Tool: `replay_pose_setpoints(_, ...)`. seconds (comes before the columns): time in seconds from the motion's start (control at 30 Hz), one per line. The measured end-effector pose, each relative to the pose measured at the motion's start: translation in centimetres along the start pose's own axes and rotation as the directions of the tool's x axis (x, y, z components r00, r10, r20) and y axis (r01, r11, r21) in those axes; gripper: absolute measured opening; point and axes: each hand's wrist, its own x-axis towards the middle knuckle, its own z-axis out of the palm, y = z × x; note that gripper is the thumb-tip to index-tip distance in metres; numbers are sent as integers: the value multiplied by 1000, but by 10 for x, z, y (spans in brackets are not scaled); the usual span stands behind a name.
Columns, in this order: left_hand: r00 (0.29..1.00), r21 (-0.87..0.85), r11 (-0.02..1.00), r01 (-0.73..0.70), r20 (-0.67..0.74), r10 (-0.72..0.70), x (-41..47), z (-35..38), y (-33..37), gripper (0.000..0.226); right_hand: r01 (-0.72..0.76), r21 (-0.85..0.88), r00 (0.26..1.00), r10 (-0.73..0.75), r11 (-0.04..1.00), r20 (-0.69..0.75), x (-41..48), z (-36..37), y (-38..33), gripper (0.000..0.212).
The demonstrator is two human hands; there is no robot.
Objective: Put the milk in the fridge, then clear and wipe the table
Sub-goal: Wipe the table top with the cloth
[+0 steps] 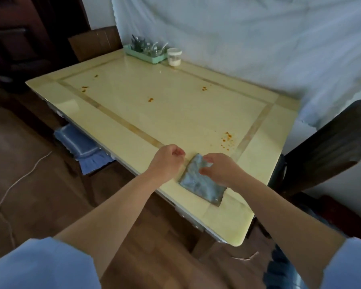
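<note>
The right hand pinches the cloth at its far edge; the left hand is curled, seemingly empty. Best flatten the cloth, then wipe the orange stains off the counter.

The stained table bears a cloth, tray and jar.

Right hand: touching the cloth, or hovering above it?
Touching. The head view shows the right hand with its fingers pinching the far corner of the cloth, which lies on the table.
</note>
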Motion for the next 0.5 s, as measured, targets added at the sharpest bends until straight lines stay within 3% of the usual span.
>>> replay_pose_setpoints(0.23,988,208,976,-63,152,31,70,2,-50,20,-138,-139,961,167,981,220,65,47,27,79)
replay_pose_setpoints(0.37,963,232,966,-117,266,53,105,-2,-70,20,-220,-214,921,275,952,275,93,74,31,82)
replay_pose_setpoints(0.5,930,247,952,-179,359,82,135,-13,-84,23,-349,-189,889,388,918,242,127,99,26,82)
